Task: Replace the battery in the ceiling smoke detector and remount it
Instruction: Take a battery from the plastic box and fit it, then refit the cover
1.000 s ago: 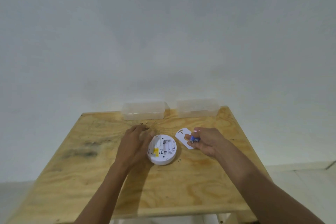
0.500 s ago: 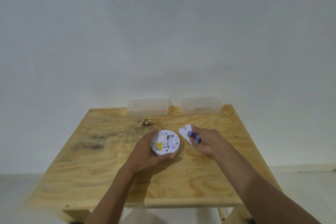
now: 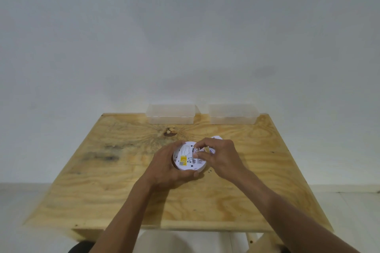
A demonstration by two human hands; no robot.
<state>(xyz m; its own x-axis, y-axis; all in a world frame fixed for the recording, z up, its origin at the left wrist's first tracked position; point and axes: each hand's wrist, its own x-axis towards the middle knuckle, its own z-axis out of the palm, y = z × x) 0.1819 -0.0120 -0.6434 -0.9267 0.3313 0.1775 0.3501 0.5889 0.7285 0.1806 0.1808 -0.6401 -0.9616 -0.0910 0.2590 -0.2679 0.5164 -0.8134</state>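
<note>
The round white smoke detector (image 3: 186,161) is tilted up off the wooden table (image 3: 115,162), its back with a yellow label facing me. My left hand (image 3: 164,167) cups it from the left and below. My right hand (image 3: 221,155) is over the detector's upper right, fingertips pinching a battery (image 3: 197,149) whose metal end shows at the battery bay. A blue bit of another battery (image 3: 211,150) peeks from the same hand. The white cover piece (image 3: 217,137) lies behind my right hand, mostly hidden.
Two clear plastic boxes, one (image 3: 170,114) left and one (image 3: 233,114) right, stand at the table's far edge against the white wall. A dark knot (image 3: 170,132) marks the wood in front of the left box.
My right hand moved left from beside the cover piece onto the detector with the battery. My left hand lifted and tilted the detector toward me. The camera view shifted slightly.
</note>
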